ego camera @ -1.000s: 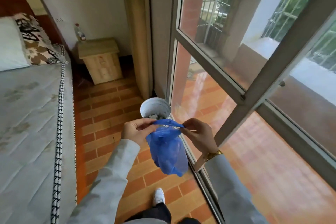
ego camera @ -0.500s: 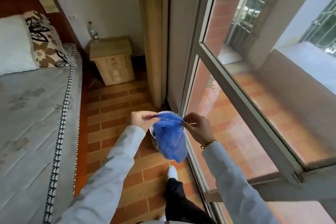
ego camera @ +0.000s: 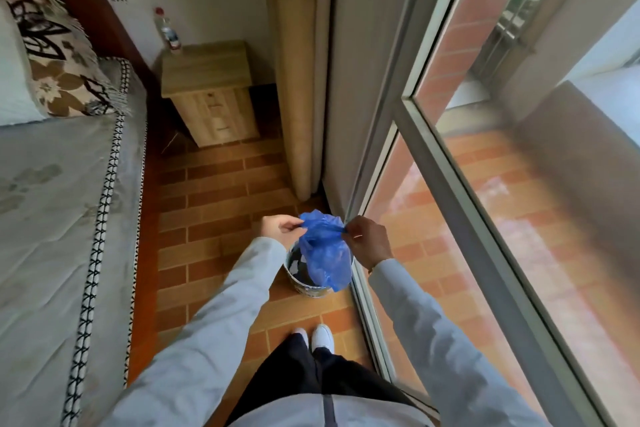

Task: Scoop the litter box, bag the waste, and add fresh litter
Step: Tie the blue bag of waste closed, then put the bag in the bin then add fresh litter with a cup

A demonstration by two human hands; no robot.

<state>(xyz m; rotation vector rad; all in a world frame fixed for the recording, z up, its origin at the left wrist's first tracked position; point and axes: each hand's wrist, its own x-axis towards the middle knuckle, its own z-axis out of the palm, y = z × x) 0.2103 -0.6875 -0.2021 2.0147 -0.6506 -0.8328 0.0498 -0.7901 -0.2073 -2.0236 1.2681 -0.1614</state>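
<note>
A blue plastic bag [ego camera: 323, 251] hangs between my hands, bulging at the bottom. My left hand [ego camera: 281, 229] pinches its top edge on the left side. My right hand [ego camera: 367, 241] pinches the top on the right side. Directly under the bag stands a round white bin [ego camera: 304, 284] on the tiled floor; its opening is mostly hidden by the bag, and I cannot tell what is inside.
A bed [ego camera: 59, 218] runs along the left. A wooden nightstand [ego camera: 211, 94] with a bottle [ego camera: 168, 29] stands ahead, beside a beige curtain [ego camera: 298, 80]. A glass sliding door [ego camera: 450, 184] lines the right. My white shoes [ego camera: 317, 336] stand just behind the bin.
I have stepped closer, so the bin now lies right below the bag instead of ahead of it. Both hands keep their pinch on the bag's top.
</note>
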